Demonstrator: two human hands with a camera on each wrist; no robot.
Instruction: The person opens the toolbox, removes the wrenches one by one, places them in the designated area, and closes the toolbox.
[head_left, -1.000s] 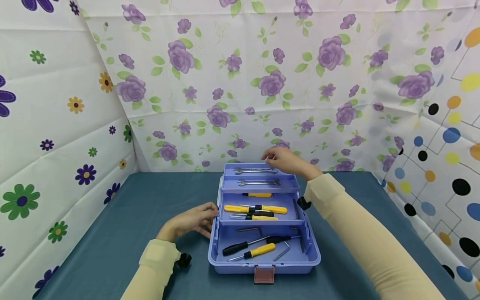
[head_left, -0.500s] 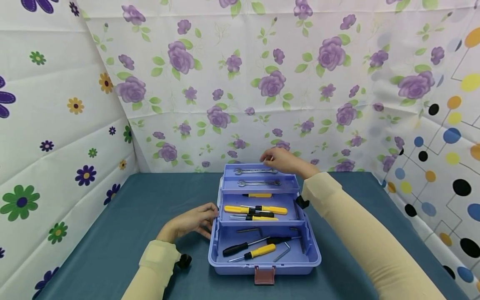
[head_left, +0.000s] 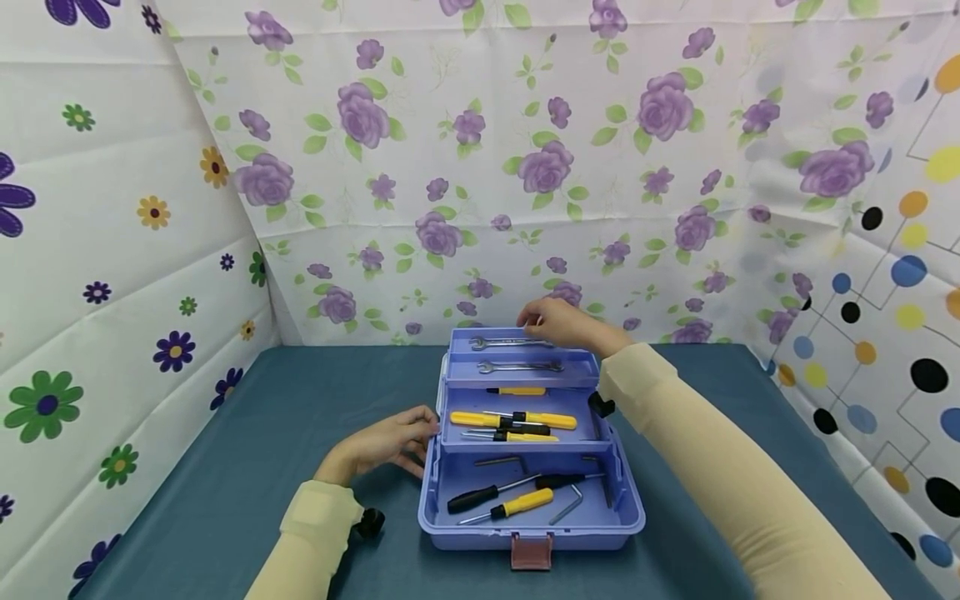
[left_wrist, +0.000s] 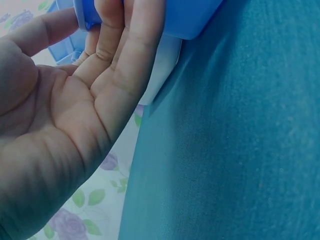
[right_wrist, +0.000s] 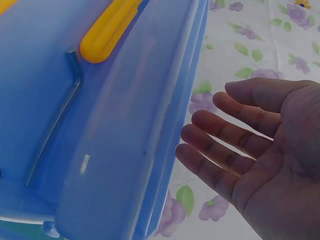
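Observation:
A blue-purple toolbox [head_left: 442,537] stands with its stepped trays spread. My left hand [head_left: 382,442] grips its left side edge, the thumb and fingers on either side of the blue rim [left_wrist: 82,17]. Behind the top tray [head_left: 465,372], my right hand [head_left: 566,323] hovers with loosely extended fingers, holding nothing; the right wrist view has its fingertips beside the tray's edge. Two wrenches, one of them a front wrench [head_left: 520,367], lie in the top tray. Yellow-handled screwdrivers [head_left: 551,419] fill the middle tray, which also has a hex key [right_wrist: 60,112].
In the bottom compartment lie a black screwdriver [head_left: 472,499], a yellow screwdriver [head_left: 525,502] and hex keys [head_left: 566,507]. A brownish latch [head_left: 531,552] hangs at the front. Teal cloth [head_left: 360,375] covers the table. Patterned sheets [head_left: 450,167] enclose the back and sides.
My right hand has drifted slightly left along the back of the top tray. My left hand keeps its place on the toolbox's side, and the tools lie as before.

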